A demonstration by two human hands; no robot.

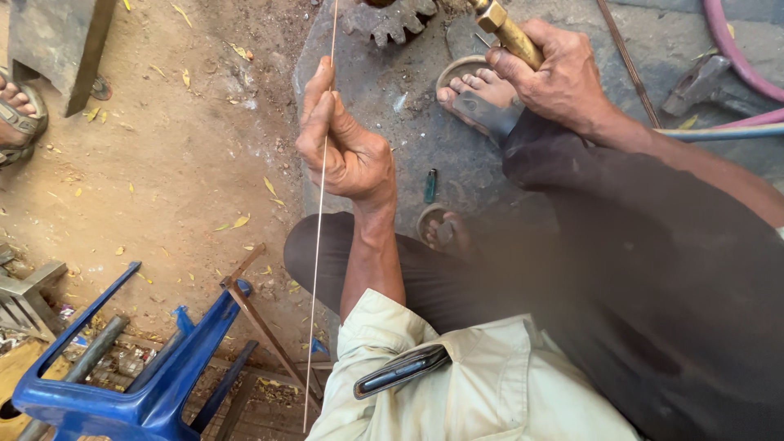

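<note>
Nearest the camera, a dark wallet [400,371] sits in the pocket of a pale shirt [457,384], at the near centre. Above it the left hand [343,143] is raised, fingers curled and pinching a thin rod [320,220] between thumb and fingertips; the rod runs nearly straight from the far edge of the view, through the hand, down to the near edge beside the shirt. Right hand [559,77], far right, is closed around a brass torch [510,33], whose tip points to the far left, towards a toothed gear [388,18] lying on a grey slab [425,131]. Person's sandalled foot [478,94] rests on the slab just beside the right hand; the other foot [441,229] is nearer, with a small green lighter [430,185] between them. Pink hose [735,49] and a hammer [694,82] lie at the far right. Blue plastic chair [139,376], overturned, occupies the near left on dirt ground [163,163]. Another person's sandalled foot [16,114] shows at the left edge.
</note>
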